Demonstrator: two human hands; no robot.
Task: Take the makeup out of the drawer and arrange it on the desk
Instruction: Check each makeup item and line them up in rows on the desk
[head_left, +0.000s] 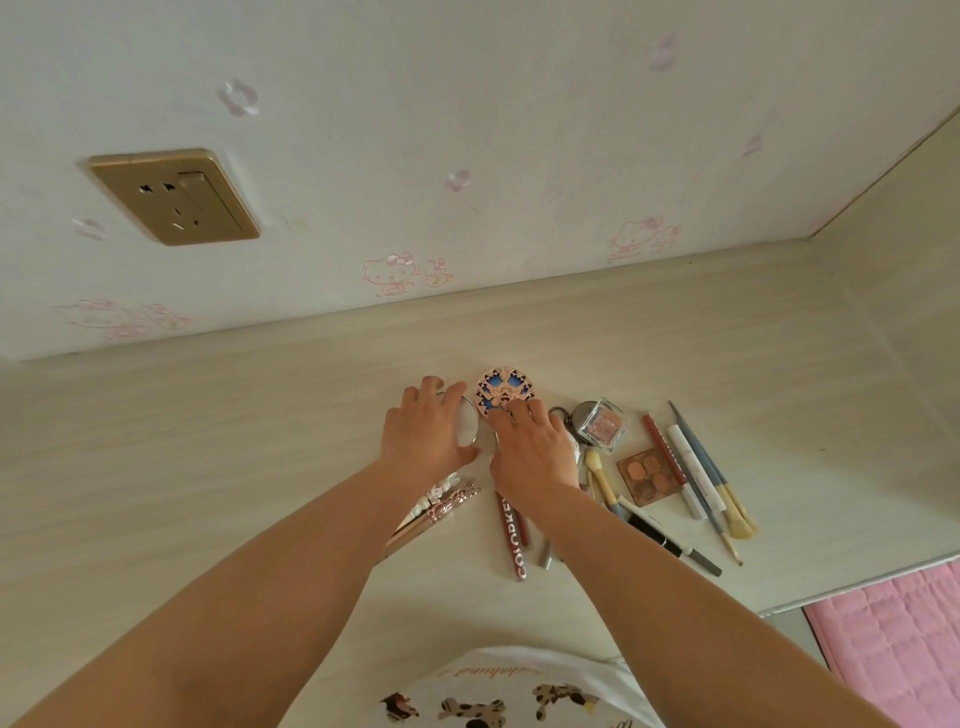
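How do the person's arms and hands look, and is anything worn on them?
Both forearms are bare, with no sleeves in view. The left hand and the right hand show no gloves, rings, watch or bracelet. Low in the frame a white shirt shows, printed with spotted animal figures.

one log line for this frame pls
left hand on round compact | right hand at patterned compact | brushes, palette on desk | arranging
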